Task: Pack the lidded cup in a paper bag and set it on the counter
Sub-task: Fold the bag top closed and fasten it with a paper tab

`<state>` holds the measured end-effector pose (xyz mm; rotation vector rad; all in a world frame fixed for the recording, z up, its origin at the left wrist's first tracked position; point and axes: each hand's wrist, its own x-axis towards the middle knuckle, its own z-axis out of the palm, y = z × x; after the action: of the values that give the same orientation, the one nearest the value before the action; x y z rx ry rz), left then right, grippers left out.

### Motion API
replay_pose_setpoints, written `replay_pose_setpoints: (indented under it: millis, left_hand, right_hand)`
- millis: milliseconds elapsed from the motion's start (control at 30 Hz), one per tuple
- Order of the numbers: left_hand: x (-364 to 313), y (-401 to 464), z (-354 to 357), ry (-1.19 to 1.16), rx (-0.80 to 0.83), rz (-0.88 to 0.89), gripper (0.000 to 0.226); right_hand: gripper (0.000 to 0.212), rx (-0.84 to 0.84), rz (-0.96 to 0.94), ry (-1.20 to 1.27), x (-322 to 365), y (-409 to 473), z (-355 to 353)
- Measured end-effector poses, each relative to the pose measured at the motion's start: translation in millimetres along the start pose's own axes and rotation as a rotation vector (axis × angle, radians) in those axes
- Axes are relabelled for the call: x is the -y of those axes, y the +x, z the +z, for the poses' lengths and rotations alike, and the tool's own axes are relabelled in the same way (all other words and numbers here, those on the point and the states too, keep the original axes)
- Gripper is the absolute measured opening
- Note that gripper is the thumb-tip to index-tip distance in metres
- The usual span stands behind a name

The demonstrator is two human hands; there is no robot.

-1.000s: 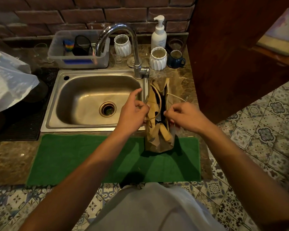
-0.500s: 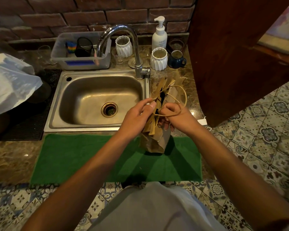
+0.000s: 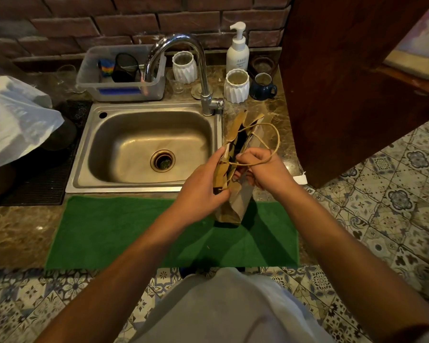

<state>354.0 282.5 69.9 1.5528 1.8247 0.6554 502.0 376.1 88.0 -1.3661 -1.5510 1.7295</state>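
Both hands on the paper bag [image 3: 233, 194], upright at the right end of the green mat [image 3: 109, 231] on the worktop [image 3: 15, 233], just right of the sink [image 3: 144, 144]. Left hand [image 3: 203, 191] in a closed grip on the bag's left wall. Right hand [image 3: 263, 169] closed on the right wall, a cord handle [image 3: 270, 144] looped over its knuckles. Bag mouth dark; cup hidden, cannot tell whether inside.

arms: both bare from wrist to the frame edge, no sleeves in view
left hand [image 3: 203, 191]: bare, no glove, ring or watch showing
right hand [image 3: 264, 170]: bare, no glove, nothing on the wrist
garment [image 3: 233, 308]: pale grey-white cloth, plain, softly creased, low centre
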Motion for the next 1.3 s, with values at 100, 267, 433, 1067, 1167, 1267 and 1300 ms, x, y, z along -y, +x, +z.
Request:
replay_pose_setpoints:
  millis: [100,267,433,1067,1167,1267,1300]
  left_hand:
    - [2,1,4,0.012,0.012,0.012,0.096]
    - [4,5,9,0.079,-0.085,0.076,0.078]
    - [14,10,1,0.050,-0.186,0.127,0.060]
    - [62,5,-55,-0.482,-0.069,-0.026,0.062]
    - [70,5,-58,-0.469,-0.090,-0.012,0.071]
    - [75,7,-60,-0.459,-0.099,0.028,0.075]
    - [75,7,-60,-0.449,-0.099,0.047,0.074]
  right_hand:
    - [0.033,0.027,0.021,0.009,-1,1,1]
    - [0.025,0.099,0.000,0.010,-8,0,1]
    - [0.018,0.143,-0.025,0.013,-6,-1,-6]
    - [0.023,0.226,-0.224,-0.569,-7,7,-34]
    - [0.031,0.296,-0.242,-0.613,-13,8,-32]
    - [0.033,0.298,-0.270,-0.647,-13,11,-34]
    - [0.030,0.284,-0.287,-0.660,-14,12,-34]
